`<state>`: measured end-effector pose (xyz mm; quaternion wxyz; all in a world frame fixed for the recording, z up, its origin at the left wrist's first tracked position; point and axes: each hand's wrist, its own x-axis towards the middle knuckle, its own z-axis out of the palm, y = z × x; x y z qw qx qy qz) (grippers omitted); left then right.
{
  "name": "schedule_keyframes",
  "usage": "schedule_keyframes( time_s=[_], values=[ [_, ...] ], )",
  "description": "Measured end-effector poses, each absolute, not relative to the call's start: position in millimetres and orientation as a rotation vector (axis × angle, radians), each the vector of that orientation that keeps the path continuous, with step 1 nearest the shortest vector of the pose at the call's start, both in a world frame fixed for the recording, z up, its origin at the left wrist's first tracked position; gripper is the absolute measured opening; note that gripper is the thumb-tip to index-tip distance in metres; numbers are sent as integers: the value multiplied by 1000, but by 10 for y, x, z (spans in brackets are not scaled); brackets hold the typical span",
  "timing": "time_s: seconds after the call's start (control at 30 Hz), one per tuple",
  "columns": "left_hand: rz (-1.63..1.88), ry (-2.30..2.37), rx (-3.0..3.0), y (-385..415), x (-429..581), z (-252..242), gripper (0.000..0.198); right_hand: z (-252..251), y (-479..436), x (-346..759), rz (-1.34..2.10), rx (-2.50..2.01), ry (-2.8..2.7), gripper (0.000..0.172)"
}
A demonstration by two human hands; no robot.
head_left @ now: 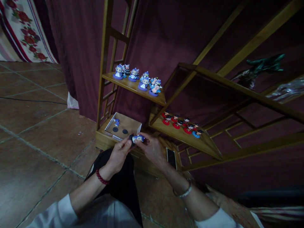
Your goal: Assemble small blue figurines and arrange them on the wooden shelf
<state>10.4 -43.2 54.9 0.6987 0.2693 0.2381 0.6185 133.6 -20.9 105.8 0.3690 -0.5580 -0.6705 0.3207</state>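
Note:
My left hand [118, 155] and my right hand [152, 148] meet in front of me, both pinched on one small blue-and-white figurine [137, 138]. The left fingers grip its dark round base end, the right fingers its body. Just beyond the hands lies an open cardboard box [133, 123] on the lowest shelf, holding another small blue figurine [116, 122] and two dark round discs [120, 130].
A wooden shelf rack [104, 63] stands against a dark red curtain. Several blue figurines [140, 79] line its upper shelf, several red ones [180, 122] a lower shelf. A phone [171, 157] lies by my right wrist. Tiled floor spreads left.

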Motion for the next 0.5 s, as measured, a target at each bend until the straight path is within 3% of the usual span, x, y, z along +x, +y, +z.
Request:
schedule_keyframes(
  time_s=[0.5],
  values=[
    [1280,882,955,-482,-32,418,38,708,-425,1178,1002,-1386,-1355,23]
  ],
)
